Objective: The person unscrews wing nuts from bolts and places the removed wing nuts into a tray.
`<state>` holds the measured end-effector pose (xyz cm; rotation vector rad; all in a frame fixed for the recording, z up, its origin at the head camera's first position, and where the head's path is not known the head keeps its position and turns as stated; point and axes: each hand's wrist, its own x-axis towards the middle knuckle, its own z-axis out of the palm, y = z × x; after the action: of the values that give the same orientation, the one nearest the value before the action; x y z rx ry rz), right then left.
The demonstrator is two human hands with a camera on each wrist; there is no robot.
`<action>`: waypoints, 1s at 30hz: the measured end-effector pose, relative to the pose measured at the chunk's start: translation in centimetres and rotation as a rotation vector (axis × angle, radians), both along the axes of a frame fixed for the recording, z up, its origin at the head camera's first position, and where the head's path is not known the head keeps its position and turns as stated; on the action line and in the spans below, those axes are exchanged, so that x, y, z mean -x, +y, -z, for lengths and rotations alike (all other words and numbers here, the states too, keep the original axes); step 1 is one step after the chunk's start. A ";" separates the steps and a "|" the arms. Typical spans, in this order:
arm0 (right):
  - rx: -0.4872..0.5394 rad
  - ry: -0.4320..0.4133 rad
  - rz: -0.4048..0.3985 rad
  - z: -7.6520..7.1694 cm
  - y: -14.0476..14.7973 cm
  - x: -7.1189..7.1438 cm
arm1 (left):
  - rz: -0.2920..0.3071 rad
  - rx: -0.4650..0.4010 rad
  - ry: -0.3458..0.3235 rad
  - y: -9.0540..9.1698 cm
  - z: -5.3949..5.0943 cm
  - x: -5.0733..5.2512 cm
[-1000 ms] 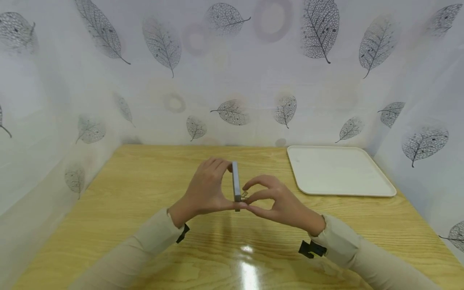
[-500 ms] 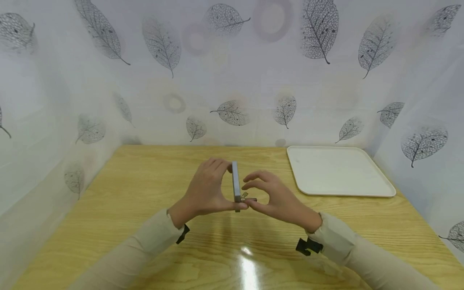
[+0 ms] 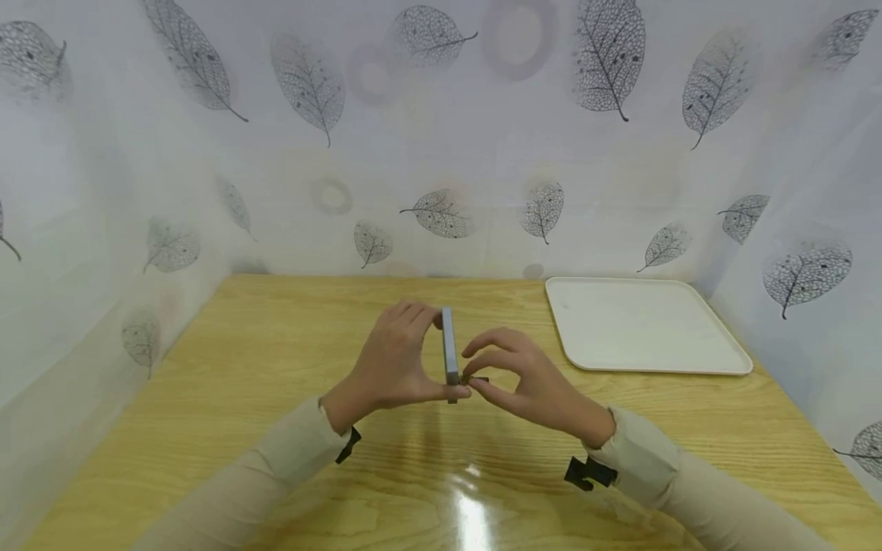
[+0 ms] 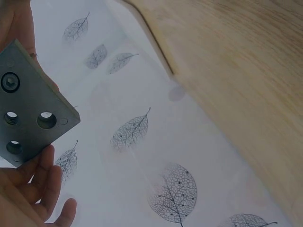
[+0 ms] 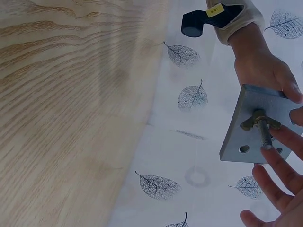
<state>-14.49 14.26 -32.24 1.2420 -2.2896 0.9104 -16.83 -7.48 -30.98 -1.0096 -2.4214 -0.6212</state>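
Observation:
Upright above the table, a grey metal plate (image 3: 449, 344) is held by its edges between the thumb and fingers of my left hand (image 3: 393, 352). In the left wrist view the plate's face has several round holes, and a socket-head bolt (image 4: 10, 82) sits in one. The bolt's threaded shank (image 5: 265, 135) sticks out of the other face, with a brass-coloured wing nut (image 5: 258, 117) on it close to the plate. My right hand (image 3: 530, 386) has its thumb and index finger at the wing nut, pinching it; the other fingers are bent and apart from the plate.
A white tray (image 3: 648, 325) lies at the back right of the wooden table (image 3: 289, 329). Leaf-patterned cloth (image 3: 441, 138) hangs behind and along both sides. Dark wrist mounts (image 3: 591, 473) are strapped at both sleeves.
My right fingers let go of the wing nut, lifted half a second ago, and are back on it now. The wing nut's wings have turned. The left hand and plate stay put.

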 end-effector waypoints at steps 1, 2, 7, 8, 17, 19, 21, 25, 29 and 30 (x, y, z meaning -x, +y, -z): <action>0.006 0.010 -0.007 0.0 0.0 -0.1 | 0.000 0.000 -0.001 0.0 0.0 0.0; 0.011 0.017 -0.012 0.1 0.1 -0.1 | 0.001 -0.001 -0.002 0.0 0.1 0.0; 0.022 0.051 -0.035 0.4 0.2 -0.4 | -0.002 -0.003 0.000 0.0 0.2 0.0; 0.020 0.056 -0.038 0.4 0.1 -0.4 | -0.003 -0.004 0.000 0.0 0.2 0.0; 0.019 0.080 -0.019 0.2 -0.1 -0.1 | -0.005 -0.007 -0.004 -0.1 0.3 0.2; 0.017 0.075 0.010 0.1 -0.1 0.0 | -0.007 -0.005 -0.011 -0.1 0.3 0.2; -0.002 0.057 0.050 0.1 -0.2 0.1 | -0.009 -0.002 -0.021 0.0 0.3 0.2; -0.050 0.005 0.110 0.0 -0.3 0.1 | -0.014 0.007 -0.032 0.0 0.2 0.0; -0.078 -0.062 0.124 0.1 -0.3 0.0 | -0.009 0.009 -0.034 0.1 0.2 -0.1; -0.082 -0.073 0.124 0.1 -0.3 -0.1 | -0.008 0.010 -0.034 0.1 0.2 -0.1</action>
<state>-14.41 13.98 -32.33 1.1014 -2.4532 0.8394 -16.75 -7.34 -31.20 -1.0008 -2.4591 -0.6298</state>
